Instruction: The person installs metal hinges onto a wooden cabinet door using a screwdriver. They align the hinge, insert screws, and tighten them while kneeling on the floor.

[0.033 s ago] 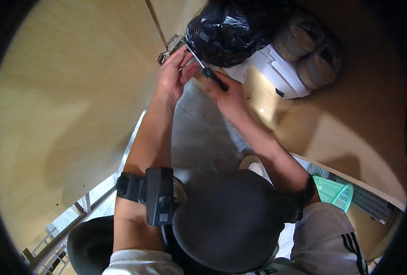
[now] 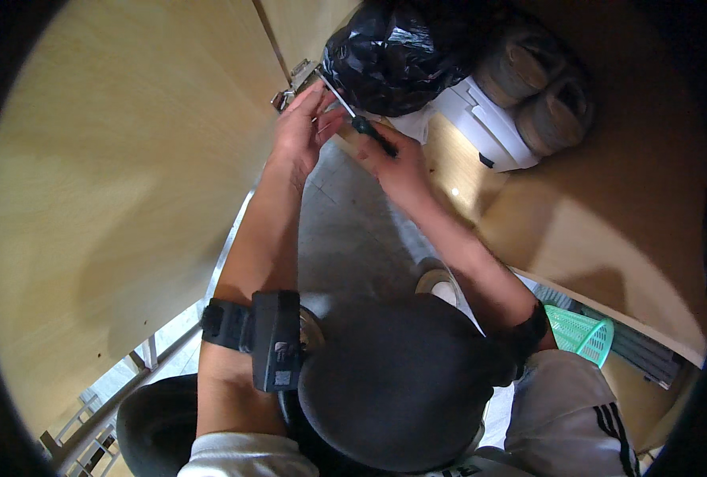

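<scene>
A screwdriver (image 2: 376, 135) with a dark handle and a slim metal shaft is gripped in my right hand (image 2: 401, 163). Its shaft slants up and left to a metal hinge (image 2: 304, 75) at the edge of a pale wooden door panel (image 2: 147, 159). My left hand (image 2: 298, 131) is beside the hinge and the shaft's end, fingers curled. What those fingers press on, if anything, is hidden. Just right of the hinge, a black plastic bag (image 2: 397, 60) bulges close to the shaft.
A pair of worn shoes (image 2: 556, 119) sits on a white box (image 2: 485, 127) on the wooden shelf (image 2: 457, 195). A green mesh basket (image 2: 580, 330) lies tipped at lower right. Low down, a dark rounded object (image 2: 401, 381) covers much of the tiled floor (image 2: 337, 230).
</scene>
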Demonstrator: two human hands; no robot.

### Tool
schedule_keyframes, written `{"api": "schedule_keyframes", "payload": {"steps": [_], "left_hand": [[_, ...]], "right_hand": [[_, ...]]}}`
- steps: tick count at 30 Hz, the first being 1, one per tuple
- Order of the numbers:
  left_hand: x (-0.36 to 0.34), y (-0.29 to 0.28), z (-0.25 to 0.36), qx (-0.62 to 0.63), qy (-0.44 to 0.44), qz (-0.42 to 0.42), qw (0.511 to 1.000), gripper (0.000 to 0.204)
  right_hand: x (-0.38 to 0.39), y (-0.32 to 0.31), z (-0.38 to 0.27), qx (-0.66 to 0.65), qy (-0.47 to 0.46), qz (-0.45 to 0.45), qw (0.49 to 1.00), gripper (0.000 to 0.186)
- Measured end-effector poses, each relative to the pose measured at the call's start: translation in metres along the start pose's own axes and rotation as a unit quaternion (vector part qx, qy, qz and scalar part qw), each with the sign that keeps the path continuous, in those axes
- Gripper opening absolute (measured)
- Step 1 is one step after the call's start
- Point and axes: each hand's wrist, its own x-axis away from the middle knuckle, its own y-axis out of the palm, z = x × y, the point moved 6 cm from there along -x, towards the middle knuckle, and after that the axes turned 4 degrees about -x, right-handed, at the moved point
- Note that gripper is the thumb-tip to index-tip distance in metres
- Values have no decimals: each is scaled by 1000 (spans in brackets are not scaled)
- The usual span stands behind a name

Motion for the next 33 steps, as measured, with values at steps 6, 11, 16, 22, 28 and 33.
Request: {"api": "schedule_keyframes", "payload": {"steps": [6, 11, 16, 22, 28, 33], "left_hand": [[-3, 3, 1, -30, -1, 41, 999, 25], [-10, 1, 3, -15, 12, 36, 999, 25], [-13, 1, 3, 10, 19, 44, 999, 25], [-11, 1, 4, 15, 18, 53, 998, 27], [-11, 1, 2, 7, 14, 60, 998, 28], [-11, -1, 1, 3, 12, 52, 999, 27]], "right_hand": [[-6, 2, 11, -4, 2, -35, 999, 28], [-10, 4, 14, -28, -15, -29, 999, 29], [-16, 6, 14, -24, -17, -32, 999, 25], [-18, 9, 16, -44, -1, -39, 998, 24], [-19, 10, 21, -69, 18, -40, 997, 23], [-20, 9, 22, -75, 24, -33, 996, 24]]}}
